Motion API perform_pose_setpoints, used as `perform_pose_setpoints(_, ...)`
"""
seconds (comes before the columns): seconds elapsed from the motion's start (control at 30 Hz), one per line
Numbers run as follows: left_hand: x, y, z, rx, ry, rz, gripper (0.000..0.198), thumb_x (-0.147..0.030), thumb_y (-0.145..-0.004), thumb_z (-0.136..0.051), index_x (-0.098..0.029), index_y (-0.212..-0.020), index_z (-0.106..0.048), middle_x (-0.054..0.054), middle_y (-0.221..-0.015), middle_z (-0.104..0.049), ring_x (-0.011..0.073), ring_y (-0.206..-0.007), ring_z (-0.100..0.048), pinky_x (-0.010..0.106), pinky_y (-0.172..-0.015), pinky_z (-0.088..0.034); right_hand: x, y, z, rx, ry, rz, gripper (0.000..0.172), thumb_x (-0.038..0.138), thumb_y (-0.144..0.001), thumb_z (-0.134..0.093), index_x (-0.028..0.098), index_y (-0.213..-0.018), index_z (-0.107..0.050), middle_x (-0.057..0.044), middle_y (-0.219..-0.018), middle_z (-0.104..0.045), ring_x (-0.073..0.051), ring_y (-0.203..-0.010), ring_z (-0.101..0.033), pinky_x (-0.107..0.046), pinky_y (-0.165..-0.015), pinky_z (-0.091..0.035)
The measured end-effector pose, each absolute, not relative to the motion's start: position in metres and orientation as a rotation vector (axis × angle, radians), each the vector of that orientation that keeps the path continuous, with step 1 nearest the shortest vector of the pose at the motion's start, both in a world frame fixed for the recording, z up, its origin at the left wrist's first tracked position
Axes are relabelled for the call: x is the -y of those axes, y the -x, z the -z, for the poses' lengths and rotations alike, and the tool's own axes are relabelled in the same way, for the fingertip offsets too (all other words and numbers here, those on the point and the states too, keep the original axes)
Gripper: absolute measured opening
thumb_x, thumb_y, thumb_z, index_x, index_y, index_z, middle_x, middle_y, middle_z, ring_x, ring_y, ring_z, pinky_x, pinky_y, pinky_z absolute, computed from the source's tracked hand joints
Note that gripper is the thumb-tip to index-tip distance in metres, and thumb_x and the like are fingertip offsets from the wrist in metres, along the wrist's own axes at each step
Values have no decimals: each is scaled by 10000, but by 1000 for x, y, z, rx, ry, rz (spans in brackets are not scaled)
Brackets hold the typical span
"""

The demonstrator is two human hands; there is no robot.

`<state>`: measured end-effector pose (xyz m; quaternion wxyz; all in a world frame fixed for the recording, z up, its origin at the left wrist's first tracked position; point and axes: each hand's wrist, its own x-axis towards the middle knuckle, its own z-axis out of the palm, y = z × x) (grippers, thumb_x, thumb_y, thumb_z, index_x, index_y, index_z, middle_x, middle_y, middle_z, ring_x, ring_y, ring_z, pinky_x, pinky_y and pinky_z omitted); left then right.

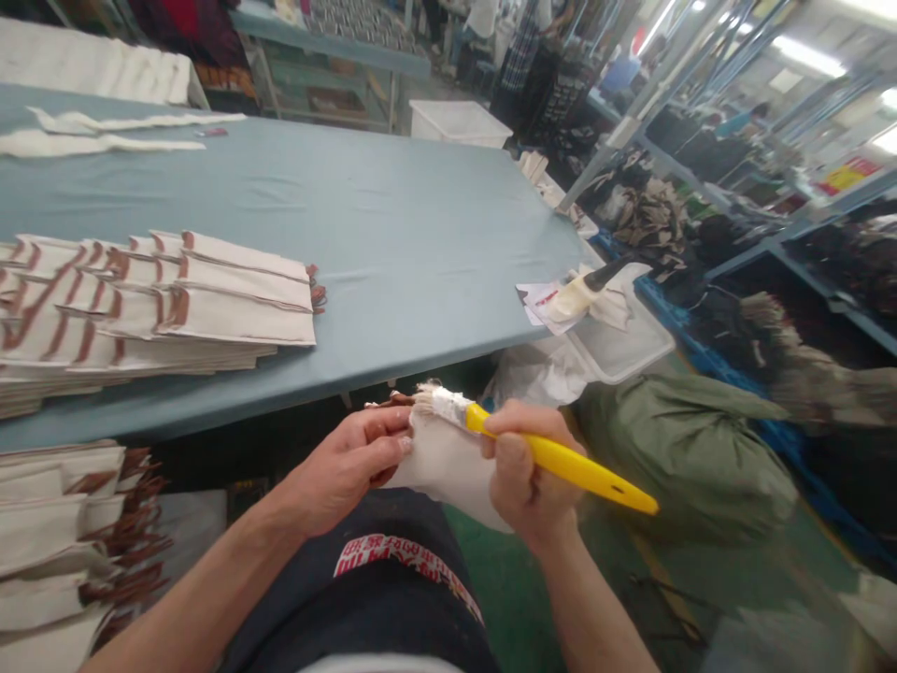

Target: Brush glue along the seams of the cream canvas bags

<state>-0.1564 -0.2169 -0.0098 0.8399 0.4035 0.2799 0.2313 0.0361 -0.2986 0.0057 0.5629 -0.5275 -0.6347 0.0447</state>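
My right hand [529, 467] is closed around a yellow-handled paintbrush [589, 472], its pale bristles pointing left. White stuff coats the metal band and bristles. Those bristles touch the upper edge of a cream cloth piece [448, 463], which hangs in front of my apron. Pinched between the thumb and fingers of my left hand [371, 444] is that cloth's left edge, where some brown strip shows. Part of the cloth is hidden behind my right hand.
Stacked cream cloth pieces with brown trim [238, 290] lie on the blue-covered table [420, 224]. More such pieces [56, 523] are piled at lower left. A clear plastic tub [631, 336] stands by the table's right corner, beside a green sack [679, 449].
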Motion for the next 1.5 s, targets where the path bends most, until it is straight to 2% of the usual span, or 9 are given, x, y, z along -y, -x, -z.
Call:
perform_pose_setpoints(0.1,213,158,11,-596,-839,-490,315,-317,-834,-840,-131,-1089,-837,29,-704,-704,126,-587,-554,233,-574,-411,296,-34,-7,1436,1220,-103,106,309,-1059,-585,254,-1002,-656,19,-708,-645,-161,-590,-636,-292,-572,-497)
perform_pose_setpoints(0.23,210,161,10,-605,-845,-487,294,-310,-834,-837,-134,-1070,-842,35,-713,-715,134,-610,-571,235,-594,-429,294,-30,-7,1521,1240,-180,116,293,-1074,-559,251,-1010,-645,34,-694,-627,-137,-535,-584,-275,-552,-475)
perform_pose_setpoints(0.43,205,168,10,-597,-840,-511,318,-316,-840,-828,-129,-1097,-837,36,-713,-719,144,-613,-586,245,-609,-452,288,-23,-6,1381,1241,-79,136,312,-1067,-573,249,-963,-633,40,-657,-595,-144,-532,-576,-291,-553,-476)
perform_pose_setpoints(0.67,198,173,9,-592,-813,-528,335,-323,-828,-838,-130,-1102,-828,36,-736,-732,130,-594,-572,237,-602,-449,274,-12,-12,1693,1169,-19,119,246,-1074,-544,250,-1008,-644,9,-734,-714,-155,-592,-672,-283,-598,-555)
perform_pose_setpoints(0.9,188,181,5,-601,-695,-525,298,-314,-773,-889,-139,-1009,-838,38,-753,-767,126,-601,-624,216,-637,-522,270,-16,-13,1913,1063,94,123,211,-1091,-526,207,-1058,-644,0,-718,-688,-141,-595,-651,-254,-590,-522)
perform_pose_setpoints(1.1,179,188,7,-623,-631,-533,354,-344,-691,-969,-160,-972,-853,30,-760,-786,125,-614,-659,199,-638,-569,274,-21,-38,2193,1190,214,70,221,-1091,-568,222,-1058,-630,11,-722,-697,-143,-611,-660,-260,-612,-529)
perform_pose_setpoints(1.23,175,194,6,-644,-607,-563,293,-308,-664,-975,-160,-884,-852,17,-710,-763,122,-592,-648,188,-594,-553,287,-13,-56,2086,1203,210,113,218,-1103,-538,207,-1091,-650,-1,-753,-716,-140,-613,-632,-267,-591,-513)
perform_pose_setpoints(1.37,175,200,3,-655,-615,-608,226,-284,-668,-946,-166,-832,-845,-5,-657,-713,118,-595,-622,187,-601,-531,293,3,-50,1910,1231,127,113,172,-1088,-551,177,-1078,-663,-23,-790,-722,-134,-638,-633,-260,-596,-506)
perform_pose_setpoints(1.5,177,206,8,-683,-704,-667,228,-294,-725,-893,-173,-914,-852,-24,-657,-661,95,-584,-535,170,-560,-443,283,20,-33,1810,1253,103,118,193,-1097,-523,189,-1097,-640,-20,-764,-704,-136,-612,-628,-252,-573,-499)
